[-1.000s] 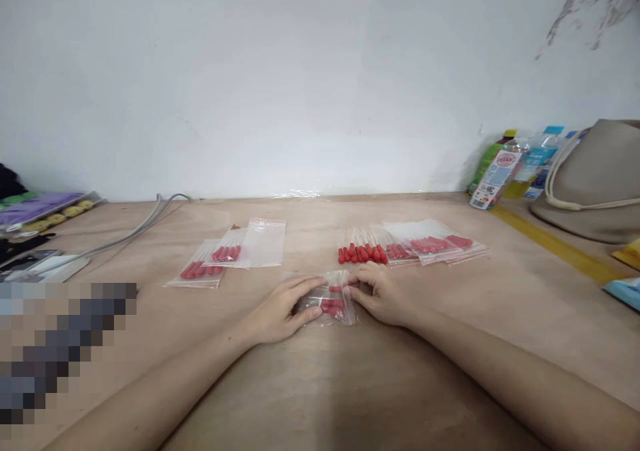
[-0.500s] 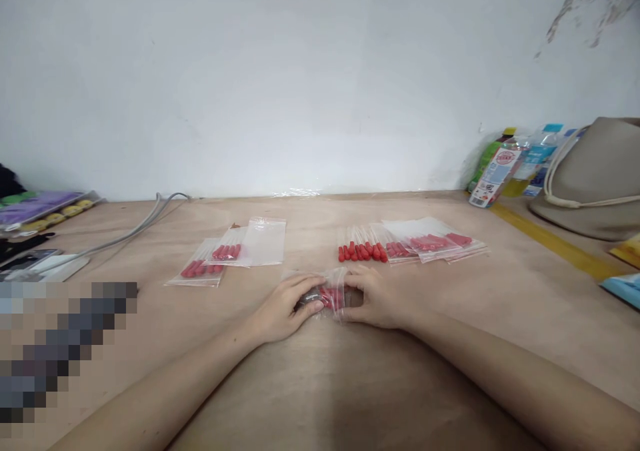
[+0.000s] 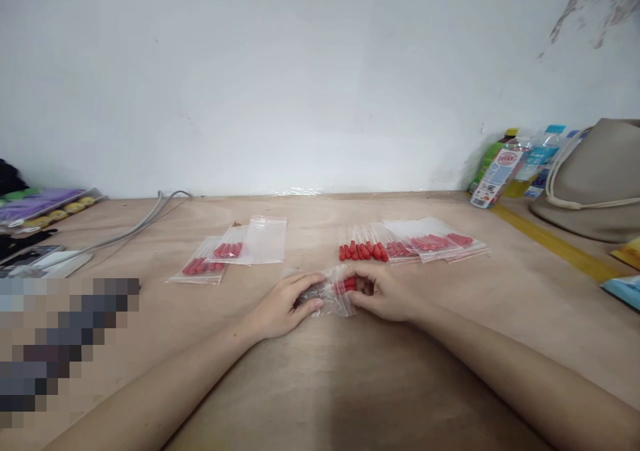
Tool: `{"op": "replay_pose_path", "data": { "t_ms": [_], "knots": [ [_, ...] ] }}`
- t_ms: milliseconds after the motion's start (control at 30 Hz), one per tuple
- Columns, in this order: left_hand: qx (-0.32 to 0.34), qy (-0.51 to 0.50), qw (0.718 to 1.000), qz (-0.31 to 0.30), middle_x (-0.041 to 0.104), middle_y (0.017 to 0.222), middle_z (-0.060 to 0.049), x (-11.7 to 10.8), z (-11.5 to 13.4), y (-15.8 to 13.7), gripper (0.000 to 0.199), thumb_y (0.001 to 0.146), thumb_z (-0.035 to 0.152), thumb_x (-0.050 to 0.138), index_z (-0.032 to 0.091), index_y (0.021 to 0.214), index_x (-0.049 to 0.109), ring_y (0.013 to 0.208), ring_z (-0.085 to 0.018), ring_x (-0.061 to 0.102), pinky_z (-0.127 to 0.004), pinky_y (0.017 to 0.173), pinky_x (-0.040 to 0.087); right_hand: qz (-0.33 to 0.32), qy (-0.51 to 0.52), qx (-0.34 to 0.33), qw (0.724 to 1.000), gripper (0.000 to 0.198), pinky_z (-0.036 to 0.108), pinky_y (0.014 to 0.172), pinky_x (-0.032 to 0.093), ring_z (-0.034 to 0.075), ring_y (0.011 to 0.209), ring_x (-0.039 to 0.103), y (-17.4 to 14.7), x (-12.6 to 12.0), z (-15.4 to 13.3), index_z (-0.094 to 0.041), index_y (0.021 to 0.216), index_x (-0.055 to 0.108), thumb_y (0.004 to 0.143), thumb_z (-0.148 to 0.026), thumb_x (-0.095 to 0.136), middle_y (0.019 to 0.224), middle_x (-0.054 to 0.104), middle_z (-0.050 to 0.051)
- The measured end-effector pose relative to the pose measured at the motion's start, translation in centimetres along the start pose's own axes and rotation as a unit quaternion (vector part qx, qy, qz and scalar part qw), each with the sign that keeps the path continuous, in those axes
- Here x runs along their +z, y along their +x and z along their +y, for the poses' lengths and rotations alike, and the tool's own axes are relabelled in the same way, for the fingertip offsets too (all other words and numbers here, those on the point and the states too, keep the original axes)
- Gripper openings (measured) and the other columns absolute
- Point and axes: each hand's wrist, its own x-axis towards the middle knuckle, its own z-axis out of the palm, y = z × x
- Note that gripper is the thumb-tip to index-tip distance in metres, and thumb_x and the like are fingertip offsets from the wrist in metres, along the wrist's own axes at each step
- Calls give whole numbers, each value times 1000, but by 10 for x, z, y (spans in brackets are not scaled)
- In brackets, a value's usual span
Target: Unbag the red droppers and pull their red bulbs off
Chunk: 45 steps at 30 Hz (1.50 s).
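My left hand (image 3: 290,304) is closed on the left side of a crinkled clear plastic bag (image 3: 327,297) near the middle of the table. The fingers of my right hand (image 3: 383,293) are curled around several red pieces (image 3: 346,285) at the bag's right side. They look like the red ends of thin sticks; their far parts are hidden by the bag and fingers. Just beyond, a row of loose red-tipped sticks (image 3: 363,251) lies with the red ends toward me.
Filled zip bags (image 3: 433,242) overlap at the right; other bags (image 3: 203,264) with red-tipped sticks lie left, beside a flat zip bag (image 3: 269,241). A cable (image 3: 130,229) crosses the left side. Bottles (image 3: 493,161), a carton (image 3: 500,177) and a beige bag (image 3: 595,171) stand back right.
My right hand has closed in from a wider grip and shifted slightly right. The red pieces have moved right, from the middle of the bag to its right side. My left hand stays put.
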Motion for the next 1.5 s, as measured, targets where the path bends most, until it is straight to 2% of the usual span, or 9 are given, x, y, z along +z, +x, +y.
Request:
{"op": "replay_pose_path", "data": {
  "t_ms": [167,333,467,633,800,933,1133,1367,1500],
  "knots": [
    [1,1,1000,1,51,124,-7,1,-4,-1,41,84,37,48,22,123,47,113,-20,47,-35,98,38,0,173,75,982,18,25,63,47,11,69,59,4,-26,9,-17,85,61,68,-22,63,79,64,1],
    [7,14,1000,-2,50,126,-7,1,-5,0,42,84,38,47,22,123,46,116,-20,45,-37,99,36,15,177,159,971,25,27,69,49,13,72,62,5,-78,4,-16,85,64,63,-28,70,76,67,2],
    [4,27,999,-38,47,129,-7,-6,0,-1,41,86,39,43,22,123,47,119,-21,42,-38,101,33,148,171,166,960,30,27,66,51,15,73,64,4,-102,4,-17,87,64,61,-31,72,83,68,4],
    [-44,-26,995,-82,48,129,-4,-21,5,11,38,89,41,34,24,118,53,118,-20,43,-37,100,33,323,52,39,944,27,31,74,51,17,79,63,18,-83,18,-16,90,64,67,-29,67,85,67,6],
    [-115,-156,981,10,55,121,-7,-16,-7,59,38,85,40,42,17,113,55,111,-21,50,-36,97,37,331,-171,-67,926,16,29,69,50,15,72,60,38,-39,39,-19,87,67,75,-21,58,82,62,5],
    [-147,-279,947,61,51,125,-8,6,-22,98,37,85,35,42,16,114,54,115,-21,48,-36,97,37,284,-245,-85,923,17,28,67,49,15,72,58,47,-17,46,-19,87,67,78,-17,53,83,60,6],
    [-125,-313,940,59,55,122,-6,27,-29,113,34,82,27,44,18,114,54,112,-19,50,-35,97,38,263,-250,-66,930,13,27,66,46,15,71,56,49,-11,42,-21,76,68,77,-20,55,75,59,4],
    [-119,-288,949,46,48,128,-10,29,-22,104,59,69,23,63,16,125,45,116,-23,47,-37,98,37,348,-198,-43,915,11,28,67,47,15,71,58,49,-27,36,-21,81,69,75,-26,60,78,62,3],
    [-58,-158,984,56,49,125,-10,29,-13,104,60,68,34,66,18,123,48,112,-25,48,-39,96,37,368,-221,-53,902,12,29,69,48,15,73,59,40,-40,42,-21,82,68,75,-26,60,79,62,3]
  ]
}}
